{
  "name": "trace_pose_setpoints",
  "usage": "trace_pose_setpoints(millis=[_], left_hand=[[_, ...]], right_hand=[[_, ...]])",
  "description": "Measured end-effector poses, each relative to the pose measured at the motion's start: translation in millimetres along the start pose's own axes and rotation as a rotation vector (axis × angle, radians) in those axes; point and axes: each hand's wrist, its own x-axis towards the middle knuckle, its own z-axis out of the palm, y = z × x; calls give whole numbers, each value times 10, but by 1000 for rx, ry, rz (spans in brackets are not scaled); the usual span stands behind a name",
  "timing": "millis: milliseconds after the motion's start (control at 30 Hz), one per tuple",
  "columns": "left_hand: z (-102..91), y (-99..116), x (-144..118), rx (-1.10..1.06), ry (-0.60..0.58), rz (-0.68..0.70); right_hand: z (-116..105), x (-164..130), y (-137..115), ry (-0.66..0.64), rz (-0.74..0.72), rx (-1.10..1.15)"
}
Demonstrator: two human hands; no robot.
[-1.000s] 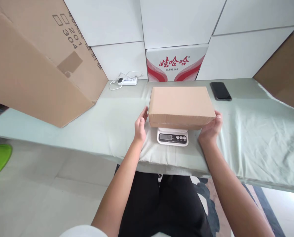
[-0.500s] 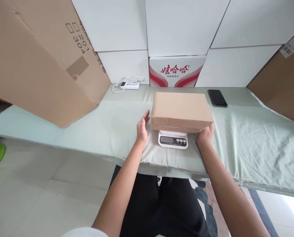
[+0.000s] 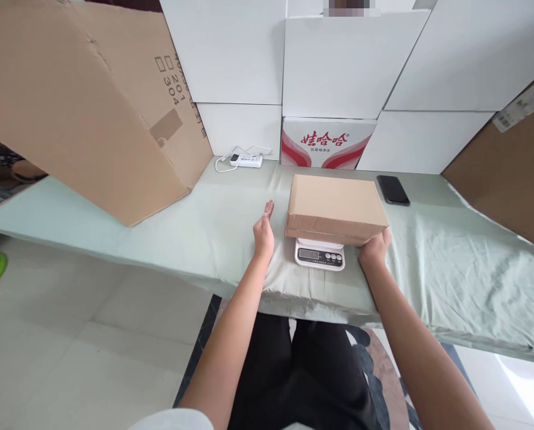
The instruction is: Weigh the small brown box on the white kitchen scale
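Observation:
A closed brown cardboard box [image 3: 336, 200] sits on a small white kitchen scale [image 3: 319, 255], covering most of its platform. The scale's dark display and buttons stick out in front of the box; I cannot read the display. My right hand [image 3: 374, 248] is closed at the box's lower right front corner, its fingers partly hidden there. To the left of the box, my left hand [image 3: 263, 233] is held open on its edge, fingers pointing forward. A narrow gap separates it from the box.
A black phone [image 3: 393, 190] lies behind the box to the right. A white power strip [image 3: 246, 160] with a cable rests at the back left. Large cartons [image 3: 128, 131] flank the cloth-covered table [image 3: 222, 239], and white boxes [image 3: 330, 65] are stacked along the back.
My left hand has drawn slightly away to the left, widening its gap from the box. My right hand remains at the corner. The camera view has tilted up a little.

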Motion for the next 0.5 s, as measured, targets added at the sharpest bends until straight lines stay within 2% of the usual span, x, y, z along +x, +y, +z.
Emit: trace_pose_setpoints(millis=[233, 500], left_hand=[[56, 64, -26, -44, -32, 3], [62, 54, 39, -53, 172, 72]], right_hand=[[-4, 18, 25, 7, -16, -25], [-10, 10, 29, -29, -30, -48]])
